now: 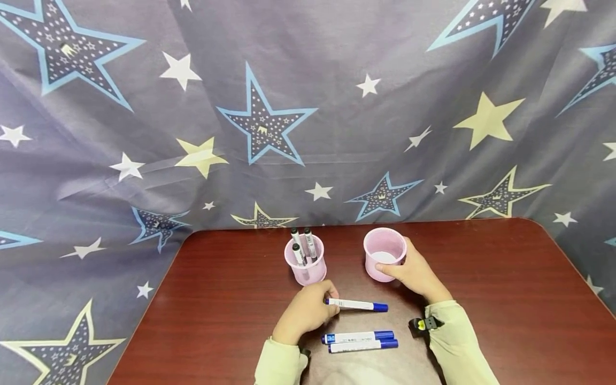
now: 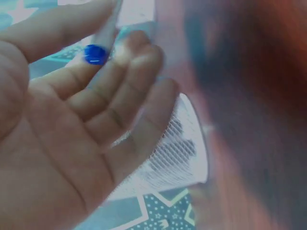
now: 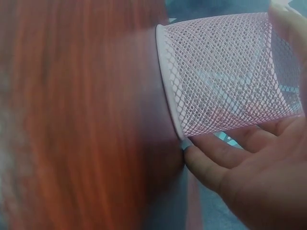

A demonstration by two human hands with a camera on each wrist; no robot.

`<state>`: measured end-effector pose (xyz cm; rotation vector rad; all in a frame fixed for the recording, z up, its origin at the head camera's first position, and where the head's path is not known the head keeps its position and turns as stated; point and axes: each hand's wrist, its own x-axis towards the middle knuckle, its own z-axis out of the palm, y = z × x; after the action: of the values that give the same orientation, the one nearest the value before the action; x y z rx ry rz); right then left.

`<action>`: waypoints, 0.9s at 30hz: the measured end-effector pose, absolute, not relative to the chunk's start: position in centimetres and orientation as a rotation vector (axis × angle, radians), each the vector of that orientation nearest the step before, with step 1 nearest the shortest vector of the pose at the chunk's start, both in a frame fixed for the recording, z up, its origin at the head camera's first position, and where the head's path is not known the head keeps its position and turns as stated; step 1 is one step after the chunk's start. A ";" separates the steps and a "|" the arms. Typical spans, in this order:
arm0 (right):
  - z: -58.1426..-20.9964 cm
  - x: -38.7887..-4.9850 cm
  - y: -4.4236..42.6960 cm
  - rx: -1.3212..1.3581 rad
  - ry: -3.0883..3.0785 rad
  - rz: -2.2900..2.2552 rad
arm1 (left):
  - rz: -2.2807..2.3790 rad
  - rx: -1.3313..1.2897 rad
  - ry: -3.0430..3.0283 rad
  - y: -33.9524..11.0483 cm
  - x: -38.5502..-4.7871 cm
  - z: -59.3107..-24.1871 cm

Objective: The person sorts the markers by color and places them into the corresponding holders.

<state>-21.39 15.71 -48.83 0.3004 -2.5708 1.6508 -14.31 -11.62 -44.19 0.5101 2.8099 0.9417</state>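
A blue-capped white marker [image 1: 357,305] is pinched at its left end between the thumb and fingers of my left hand [image 1: 305,310]. In the left wrist view the marker's blue end [image 2: 95,54] shows by the fingers. My right hand [image 1: 420,272] grips a pink mesh pen cup [image 1: 383,254], thumb at the rim and fingers round the far side. No marker shows inside that cup; its mesh [image 3: 220,72] fills much of the right wrist view. Just beyond my left hand stands a second pink mesh cup [image 1: 310,274] with 3 black-capped markers [image 1: 310,243] in it.
Two more blue-capped markers [image 1: 361,342] lie side by side on the dark red wooden table [image 1: 216,321], between my forearms. Behind the table's far edge hangs a grey star-patterned cloth [image 1: 337,139]. A black strap with a small device [image 1: 425,324] sits on the right wrist.
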 end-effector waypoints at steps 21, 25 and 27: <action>-48.2 -21.4 15.5 0.301 -2.577 1.654 | 2.227 0.671 2.342 -5.3 -18.7 -40.3; -48.5 -21.4 15.2 0.282 -2.584 1.683 | 2.299 0.700 2.384 -4.6 -20.5 -38.8; -48.7 -21.4 15.0 0.270 -2.579 1.713 | 2.297 0.711 2.408 -4.3 -21.3 -38.4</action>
<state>-21.36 15.03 -48.66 0.2701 -2.5786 1.7131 -21.31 -4.29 -38.43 0.7113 2.4084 2.2968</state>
